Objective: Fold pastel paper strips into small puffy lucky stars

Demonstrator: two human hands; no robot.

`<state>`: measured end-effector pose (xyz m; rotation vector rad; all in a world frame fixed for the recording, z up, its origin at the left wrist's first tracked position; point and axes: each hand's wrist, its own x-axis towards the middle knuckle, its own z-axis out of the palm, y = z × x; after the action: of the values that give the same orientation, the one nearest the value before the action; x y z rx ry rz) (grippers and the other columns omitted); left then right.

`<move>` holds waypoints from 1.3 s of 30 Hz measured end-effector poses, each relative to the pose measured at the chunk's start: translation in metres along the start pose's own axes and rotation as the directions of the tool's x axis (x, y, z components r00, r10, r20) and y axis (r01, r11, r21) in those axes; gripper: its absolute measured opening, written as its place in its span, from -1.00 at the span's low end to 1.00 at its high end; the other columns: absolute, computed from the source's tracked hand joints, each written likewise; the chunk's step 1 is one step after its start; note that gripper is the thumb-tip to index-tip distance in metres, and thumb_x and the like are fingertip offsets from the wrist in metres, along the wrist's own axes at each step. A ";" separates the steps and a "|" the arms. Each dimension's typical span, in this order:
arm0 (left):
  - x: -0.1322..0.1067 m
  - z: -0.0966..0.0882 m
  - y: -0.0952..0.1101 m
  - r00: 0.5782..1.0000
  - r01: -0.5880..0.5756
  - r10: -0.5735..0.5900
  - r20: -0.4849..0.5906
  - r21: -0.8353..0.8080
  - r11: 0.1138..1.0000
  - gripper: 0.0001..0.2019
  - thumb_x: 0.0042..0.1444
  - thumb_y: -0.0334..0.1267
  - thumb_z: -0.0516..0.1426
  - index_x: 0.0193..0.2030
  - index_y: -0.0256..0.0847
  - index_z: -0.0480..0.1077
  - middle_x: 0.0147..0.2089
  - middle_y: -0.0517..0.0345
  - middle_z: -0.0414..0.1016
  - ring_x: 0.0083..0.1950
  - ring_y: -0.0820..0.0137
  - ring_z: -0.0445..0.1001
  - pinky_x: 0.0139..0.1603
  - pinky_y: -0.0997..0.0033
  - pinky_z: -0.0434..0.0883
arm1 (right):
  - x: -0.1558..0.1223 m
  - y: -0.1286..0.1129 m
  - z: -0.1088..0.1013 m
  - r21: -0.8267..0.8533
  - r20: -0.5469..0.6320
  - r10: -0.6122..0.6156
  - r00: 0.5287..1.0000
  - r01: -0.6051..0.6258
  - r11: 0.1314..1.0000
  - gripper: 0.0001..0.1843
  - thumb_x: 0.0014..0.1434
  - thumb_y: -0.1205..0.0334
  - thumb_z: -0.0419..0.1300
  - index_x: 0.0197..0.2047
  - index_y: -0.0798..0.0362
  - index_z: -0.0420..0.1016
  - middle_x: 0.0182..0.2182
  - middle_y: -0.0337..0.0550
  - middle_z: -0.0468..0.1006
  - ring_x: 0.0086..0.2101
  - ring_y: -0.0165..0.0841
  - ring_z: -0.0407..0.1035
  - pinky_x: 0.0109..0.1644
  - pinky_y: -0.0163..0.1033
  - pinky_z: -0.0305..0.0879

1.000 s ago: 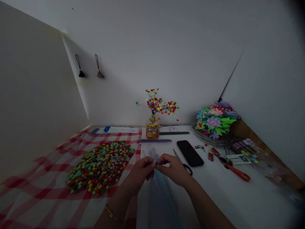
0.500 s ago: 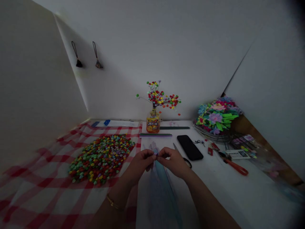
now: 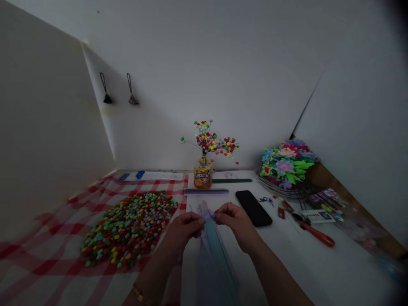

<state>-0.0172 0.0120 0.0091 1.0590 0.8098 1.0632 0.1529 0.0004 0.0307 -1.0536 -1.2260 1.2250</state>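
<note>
My left hand (image 3: 183,229) and my right hand (image 3: 235,222) meet over the white table, fingertips pinched together on a small pale purple paper piece (image 3: 209,215). Under them lies a bundle of long pale blue and lilac paper strips (image 3: 213,255) running toward me. A wide heap of tiny colourful paper stars (image 3: 129,227) lies on the red-checked cloth (image 3: 47,263) just left of my left hand.
A bottle with a sprig of coloured stars (image 3: 204,170) stands at the back. A black phone (image 3: 253,207), red-handled scissors (image 3: 314,233), strip packs (image 3: 207,191) and a basket of paper flowers (image 3: 285,165) lie to the right. Walls close in on both sides.
Both hands stay pinched on the small paper piece, shifting slightly. The camera tipped up and then back down.
</note>
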 end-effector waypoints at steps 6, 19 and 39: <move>-0.001 0.002 -0.001 0.999 0.032 -0.033 0.010 0.080 0.996 -0.86 -0.16 -0.26 0.25 -0.55 -0.31 0.46 -0.58 0.17 0.42 -0.53 0.53 0.28 -0.42 0.49 0.19 | 0.000 0.001 0.002 0.120 -0.042 0.015 0.999 -0.010 0.993 -0.81 -0.08 0.20 0.25 -0.50 0.10 0.33 -0.59 -0.26 0.47 -0.53 -0.45 0.33 -0.35 -0.26 0.27; -0.005 0.010 0.000 0.996 0.034 -0.032 -0.079 0.025 0.999 -0.87 -0.26 -0.32 0.28 -0.50 -0.29 0.47 -0.53 0.18 0.44 -0.48 0.50 0.34 -0.33 0.47 0.25 | -0.003 0.002 0.011 -0.301 -0.088 -0.113 0.990 0.082 0.950 -0.91 -0.07 0.27 0.18 -0.52 0.08 0.34 -0.60 -0.27 0.44 -0.51 -0.41 0.33 -0.41 -0.31 0.23; -0.001 0.011 -0.005 0.992 -0.041 0.012 -0.127 -0.230 0.972 -0.88 -0.23 -0.34 0.27 -0.50 -0.30 0.44 -0.56 0.18 0.39 -0.49 0.47 0.35 -0.34 0.41 0.28 | -0.004 0.009 0.017 -0.079 0.103 0.075 0.992 -0.067 0.995 -0.87 -0.06 0.23 0.23 -0.48 0.13 0.43 -0.56 -0.23 0.50 -0.51 -0.45 0.31 -0.39 -0.33 0.16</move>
<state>-0.0059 0.0070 0.0081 0.8130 0.7513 1.2247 0.1350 -0.0040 0.0231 -1.1073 -1.3346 1.3124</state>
